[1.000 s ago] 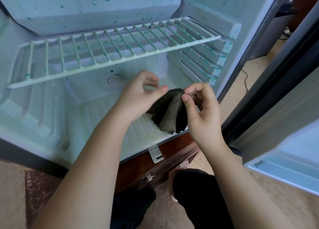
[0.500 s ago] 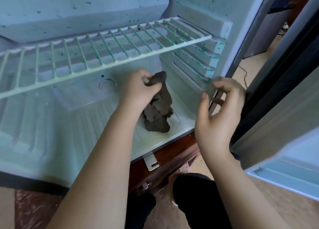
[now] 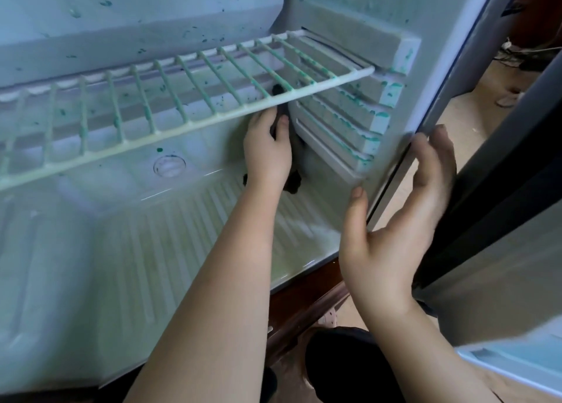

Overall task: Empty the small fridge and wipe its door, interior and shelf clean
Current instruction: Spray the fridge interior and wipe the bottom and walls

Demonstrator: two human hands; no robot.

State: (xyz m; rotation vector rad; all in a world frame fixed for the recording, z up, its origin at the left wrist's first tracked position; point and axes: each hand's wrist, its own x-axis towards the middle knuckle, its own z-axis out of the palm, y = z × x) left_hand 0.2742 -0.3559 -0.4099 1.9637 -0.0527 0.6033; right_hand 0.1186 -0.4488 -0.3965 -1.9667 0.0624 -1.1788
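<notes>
The small fridge [image 3: 91,250] stands open, its white walls speckled with green spots. A white wire shelf [image 3: 182,98] with green smears spans the upper part. My left hand [image 3: 267,150] reaches in under the shelf and presses a dark cloth [image 3: 293,180] against the ribbed right inner wall [image 3: 334,129]; the cloth is mostly hidden behind the hand. My right hand [image 3: 398,223] hovers at the fridge's right front edge [image 3: 395,147], fingers spread and holding nothing.
The open fridge door [image 3: 517,250] stands close on the right, with its inner lining at the lower right. A dark wooden stand [image 3: 304,299] carries the fridge. My knees in dark trousers [image 3: 349,366] are below. Cables lie on the tan floor at far right.
My left hand has carried the cloth deeper and upward to the right inner wall under the shelf. My right hand let go of the cloth and moved to the fridge's right edge.
</notes>
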